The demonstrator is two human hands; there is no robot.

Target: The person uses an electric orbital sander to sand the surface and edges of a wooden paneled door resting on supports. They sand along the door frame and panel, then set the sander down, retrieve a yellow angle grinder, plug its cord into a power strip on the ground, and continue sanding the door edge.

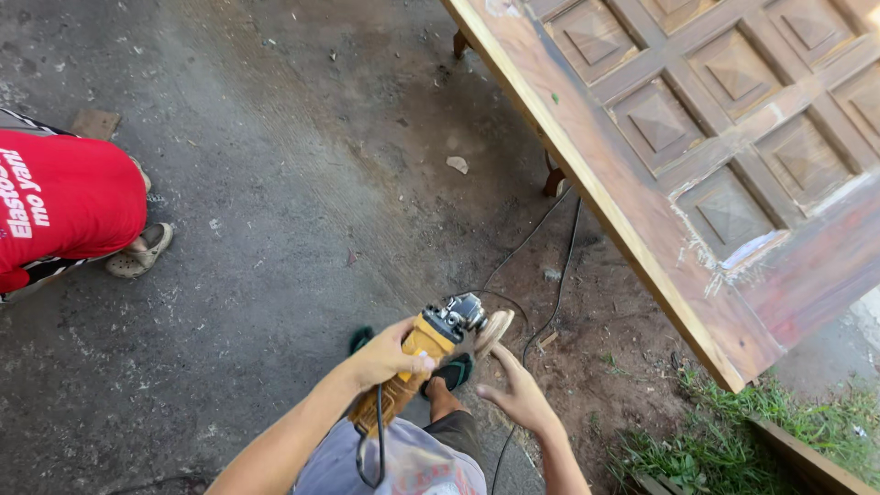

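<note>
My left hand (385,356) is shut around the yellow body of an angle grinder (429,337), held low over the ground with its metal head pointing away from me. A tan sanding disc (495,328) sits on the head. My right hand (518,394) is just right of the disc, fingers spread and thumb reaching toward its edge, holding nothing. The grinder's black cord loops down beside my left forearm.
A large carved wooden door (733,156), partly sanded, lies raised on supports (553,181) at upper right. Black cables (550,275) trail over the dirt beneath it. A person in a red shirt (64,206) crouches at left. Grass (733,422) and a plank (807,458) are at lower right.
</note>
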